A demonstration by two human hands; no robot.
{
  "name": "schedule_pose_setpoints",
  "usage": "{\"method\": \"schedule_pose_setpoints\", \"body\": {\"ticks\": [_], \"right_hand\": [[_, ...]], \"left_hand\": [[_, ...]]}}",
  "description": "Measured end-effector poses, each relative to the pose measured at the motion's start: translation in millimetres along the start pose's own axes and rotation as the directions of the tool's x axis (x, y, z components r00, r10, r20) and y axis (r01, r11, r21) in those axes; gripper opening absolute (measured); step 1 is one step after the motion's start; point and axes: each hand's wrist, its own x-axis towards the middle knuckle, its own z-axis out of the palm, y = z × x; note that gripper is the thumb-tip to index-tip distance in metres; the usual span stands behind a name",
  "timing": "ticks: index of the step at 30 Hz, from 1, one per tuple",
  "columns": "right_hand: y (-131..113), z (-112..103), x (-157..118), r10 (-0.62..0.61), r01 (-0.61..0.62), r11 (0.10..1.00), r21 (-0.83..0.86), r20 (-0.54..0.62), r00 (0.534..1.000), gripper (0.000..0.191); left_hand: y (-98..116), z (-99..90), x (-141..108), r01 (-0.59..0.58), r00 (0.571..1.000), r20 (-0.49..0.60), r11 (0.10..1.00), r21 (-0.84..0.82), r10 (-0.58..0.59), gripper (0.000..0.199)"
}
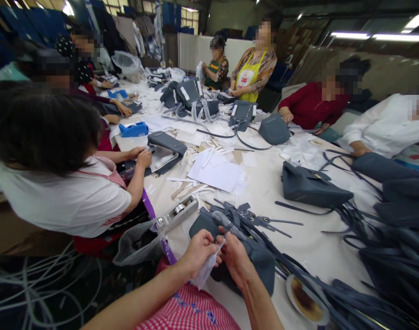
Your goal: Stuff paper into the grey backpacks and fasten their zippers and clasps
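A thin white sheet, tissue or soft plastic point(206, 271), hangs between my two hands. My left hand point(201, 251) pinches it from the left, with thumb and fingers pressed together. From the other side, the curled fingers of my right hand point(235, 257) close on its upper edge. Both hands are over a dark grey handbag point(259, 259) at the table's near edge. Just above my right fingers, part of the bag's handle point(228, 222) is wrapped in clear film. Straps with metal eyelets point(261, 220) spread behind the bag.
A metal tape dispenser point(177, 214) stands left of the bag. White paper sheets point(214, 169) and scraps lie beyond. Right are another grey bag point(316, 188), piled straps point(398, 256) and a brown-stained dish point(307, 300). Several co-workers sit or stand around the table, one person point(54, 183) close at left.
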Motion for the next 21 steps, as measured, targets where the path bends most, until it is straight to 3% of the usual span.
{"method": "schedule_pose_setpoints", "body": {"ticks": [4, 9, 13, 18, 21], "right_hand": [[-2.1, -5.8, 0.2, -0.020, 0.017, 0.997, -0.080, -0.037, 0.999, 0.054], [-7.0, -11.0, -3.7, -0.023, 0.024, 0.999, -0.030, 0.035, 0.999, 0.050], [-5.5, -11.6, -1.7, -0.033, 0.033, 0.999, -0.012, 0.033, 0.999, 0.050], [2.5, -11.4, 2.5, -0.046, 0.046, 0.998, 0.052, -0.007, 0.999, 0.052], [8.6, -9.9, 3.7, -0.083, 0.085, 0.996, 0.038, -0.044, 0.996, 0.049]], "left_hand": [[3.6, 0.5, -1.9, -0.002, 1.000, 0.012, 1.000, 0.003, 0.002, 0.040], [10.2, -5.3, -2.8, 0.166, 0.983, 0.109, 0.963, -0.212, -0.146, 0.042], [10.2, -9.3, 0.6, 0.305, 0.950, 0.181, 0.884, -0.354, -0.255, 0.032], [10.6, -8.7, 2.2, 0.444, 0.893, 0.270, 0.801, -0.402, -0.360, 0.018], [9.4, -7.5, 1.1, 0.498, 0.865, 0.317, 0.751, -0.435, -0.389, 0.021]]}}
